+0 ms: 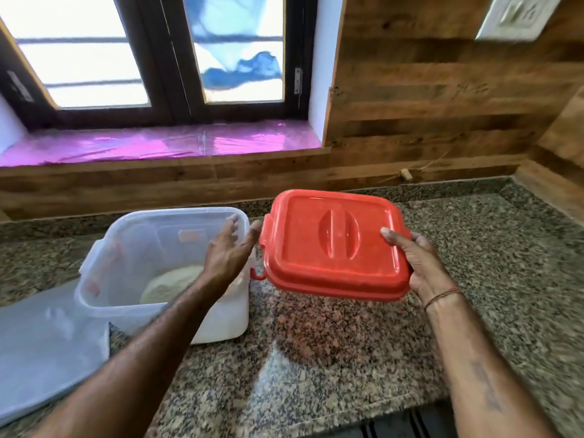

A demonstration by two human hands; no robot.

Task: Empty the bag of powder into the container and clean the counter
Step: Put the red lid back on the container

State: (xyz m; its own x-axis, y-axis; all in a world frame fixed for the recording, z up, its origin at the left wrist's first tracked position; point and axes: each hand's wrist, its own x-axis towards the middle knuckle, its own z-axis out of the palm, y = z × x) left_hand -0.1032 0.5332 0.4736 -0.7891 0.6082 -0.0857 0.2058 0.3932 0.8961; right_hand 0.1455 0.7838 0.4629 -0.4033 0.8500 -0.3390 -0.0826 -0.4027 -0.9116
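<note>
A clear plastic container (132, 241) stands open on the granite counter (316, 358), with a mound of pale powder (170, 284) at its bottom. My right hand (417, 263) holds the red lid (335, 245) by its right edge, lifted above the counter just right of the container. My left hand (229, 248) is open with fingers spread over the container's right rim, its thumb touching the lid's left edge. A flat, empty-looking translucent bag (44, 346) lies on the counter left of the container.
A wooden backsplash (410, 121) runs behind the counter, with a wall corner at the right. A window sill covered in pink film (151, 143) sits behind the container. The counter's front edge (363, 406) is close below my arms.
</note>
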